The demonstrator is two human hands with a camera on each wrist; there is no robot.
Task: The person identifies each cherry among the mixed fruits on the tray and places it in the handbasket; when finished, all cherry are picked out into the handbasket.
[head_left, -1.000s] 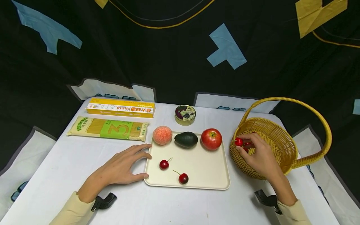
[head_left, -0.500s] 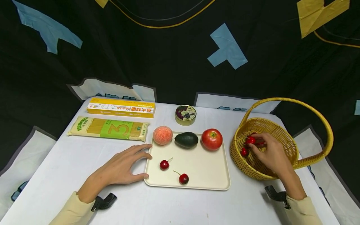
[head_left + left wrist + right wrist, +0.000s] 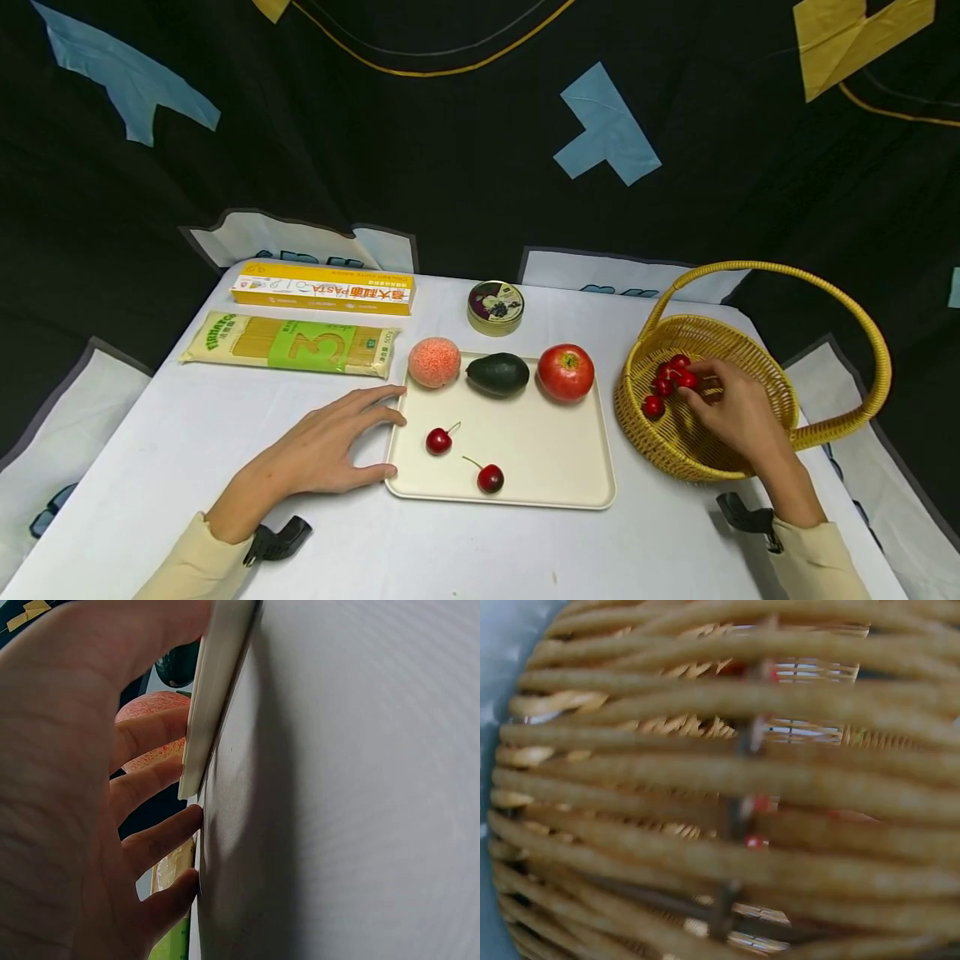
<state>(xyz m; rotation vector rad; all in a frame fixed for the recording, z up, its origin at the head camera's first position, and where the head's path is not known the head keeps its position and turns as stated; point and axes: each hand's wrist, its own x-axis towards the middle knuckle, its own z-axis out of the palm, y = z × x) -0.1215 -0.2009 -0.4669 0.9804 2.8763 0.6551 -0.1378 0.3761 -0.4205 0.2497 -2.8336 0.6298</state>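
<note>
In the head view, my right hand [image 3: 738,412] reaches into the yellow woven basket [image 3: 633,446], its thumb and fingertips around a red cherry [image 3: 686,380]. Several other cherries lie in the basket, one [image 3: 653,407] nearer its left side. Weave fills the right wrist view and hides most of that hand. My left hand [image 3: 337,442] rests with spread fingers at the left edge of the cream tray [image 3: 555,454]. On the tray are two cherries with stems, one left [image 3: 438,441] and one nearer the front [image 3: 491,478].
A pinkish peach [image 3: 434,362], a dark green avocado [image 3: 498,373] and a red round fruit [image 3: 566,372] line the tray's back. Behind stands a round tin [image 3: 496,307]. Bagged pasta [image 3: 292,343] and a yellow pasta box [image 3: 322,288] lie back left. The basket handle [image 3: 855,321] arches high.
My right hand has moved from the basket's left rim rightward and deeper inside, bringing cherries with it. Several cherries now lie visible in the basket. My left hand has stayed at the tray.
</note>
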